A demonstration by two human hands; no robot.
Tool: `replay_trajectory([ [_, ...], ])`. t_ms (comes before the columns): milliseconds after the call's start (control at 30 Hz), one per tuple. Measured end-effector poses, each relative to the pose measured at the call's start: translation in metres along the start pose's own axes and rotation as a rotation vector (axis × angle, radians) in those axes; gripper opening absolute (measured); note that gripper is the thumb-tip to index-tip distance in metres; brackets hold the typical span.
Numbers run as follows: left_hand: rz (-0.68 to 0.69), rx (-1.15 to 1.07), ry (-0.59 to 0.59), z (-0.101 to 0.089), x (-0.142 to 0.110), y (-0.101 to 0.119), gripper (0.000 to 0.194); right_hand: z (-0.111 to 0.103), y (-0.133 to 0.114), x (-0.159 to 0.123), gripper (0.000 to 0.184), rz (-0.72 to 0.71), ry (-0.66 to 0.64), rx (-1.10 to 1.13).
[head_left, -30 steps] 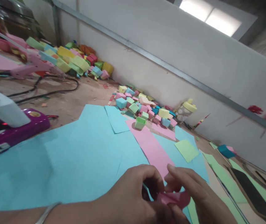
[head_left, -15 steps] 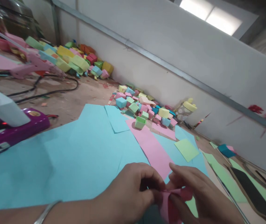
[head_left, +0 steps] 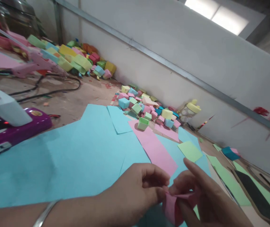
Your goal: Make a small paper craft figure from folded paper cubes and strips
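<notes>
A small folded piece of pink paper (head_left: 170,208) is pinched between both hands at the bottom of the view. My left hand (head_left: 135,189) grips its left edge with thumb and fingertips; a silver bangle sits on that wrist. On the other side, my right hand (head_left: 203,195) holds the paper between thumb and fingers, with its index finger raised. Part of the paper is hidden behind the right fingers. Beneath the hands lie blue paper sheets (head_left: 78,157), and just beyond them a pink paper strip (head_left: 154,148) with a small open green paper box (head_left: 143,124) standing on its far end.
Many small folded paper boxes (head_left: 146,108) are heaped by the wall, with another pile (head_left: 78,60) at the back left. A pink glue gun (head_left: 35,63) and a purple power strip (head_left: 31,123) lie at left. A phone (head_left: 255,192) and green paper (head_left: 190,151) are at right.
My right hand has shifted slightly, its index finger now lifted higher and its other fingertips nearer the left ones. The pink paper stays between both hands. The camera view has moved slightly.
</notes>
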State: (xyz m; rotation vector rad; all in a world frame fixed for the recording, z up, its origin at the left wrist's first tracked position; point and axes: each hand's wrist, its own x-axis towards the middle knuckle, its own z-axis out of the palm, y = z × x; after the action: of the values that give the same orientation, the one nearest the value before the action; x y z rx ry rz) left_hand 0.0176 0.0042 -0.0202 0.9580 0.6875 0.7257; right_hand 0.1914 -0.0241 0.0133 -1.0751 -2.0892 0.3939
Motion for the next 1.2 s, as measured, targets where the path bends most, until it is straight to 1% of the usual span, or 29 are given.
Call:
replay_trajectory([
  [67,-0.062,-0.180,-0.097,0.001,0.002,-0.002,0.041,0.003,-0.002,-0.001,0.062,0.048,0.062,0.070],
  [100,-0.097,-0.255,-0.146,0.001,0.002,-0.003,0.043,0.004,-0.003,-0.001,0.061,0.064,0.085,0.095],
  [167,-0.170,-0.348,-0.201,0.003,0.002,-0.003,0.037,0.006,-0.003,-0.001,0.058,0.081,0.102,0.102],
  [200,-0.202,-0.370,-0.200,0.004,0.001,-0.002,0.034,0.006,-0.003,-0.001,0.058,0.077,0.096,0.079],
  [300,-0.255,-0.395,-0.113,0.005,-0.002,0.003,0.027,0.002,0.002,-0.001,0.058,0.011,0.064,-0.063],
  [367,-0.259,-0.422,-0.084,0.005,-0.003,0.004,0.029,-0.003,0.007,-0.001,0.059,-0.080,0.014,-0.200],
  [467,-0.227,-0.459,-0.100,0.003,-0.001,0.001,0.036,-0.010,0.011,0.001,0.064,-0.268,-0.087,-0.416],
  [533,-0.201,-0.461,-0.106,0.002,0.000,-0.001,0.038,-0.012,0.011,0.001,0.064,-0.340,-0.107,-0.512],
  [633,-0.221,-0.433,-0.103,0.002,0.000,0.000,0.041,-0.013,0.011,0.001,0.058,-0.328,-0.081,-0.591],
  [700,-0.234,-0.413,-0.087,0.003,-0.003,0.003,0.044,-0.013,0.010,0.000,0.054,-0.319,-0.082,-0.601],
  [767,-0.217,-0.411,-0.057,0.005,-0.004,0.004,0.040,-0.014,0.007,0.001,0.049,-0.339,-0.102,-0.593],
  [867,-0.202,-0.421,-0.063,0.006,-0.004,0.003,0.037,-0.014,0.002,0.005,0.032,-0.379,-0.112,-0.610],
  [967,-0.186,-0.438,-0.088,0.005,-0.001,0.000,0.038,-0.011,0.000,0.008,0.020,-0.388,-0.048,-0.621],
  [1033,-0.183,-0.441,-0.080,0.004,-0.001,-0.001,0.035,-0.009,0.002,0.009,0.016,-0.376,-0.021,-0.623],
  [1200,-0.205,-0.414,-0.053,0.005,-0.005,-0.001,0.035,-0.008,0.004,0.008,0.013,-0.314,-0.040,-0.612],
])
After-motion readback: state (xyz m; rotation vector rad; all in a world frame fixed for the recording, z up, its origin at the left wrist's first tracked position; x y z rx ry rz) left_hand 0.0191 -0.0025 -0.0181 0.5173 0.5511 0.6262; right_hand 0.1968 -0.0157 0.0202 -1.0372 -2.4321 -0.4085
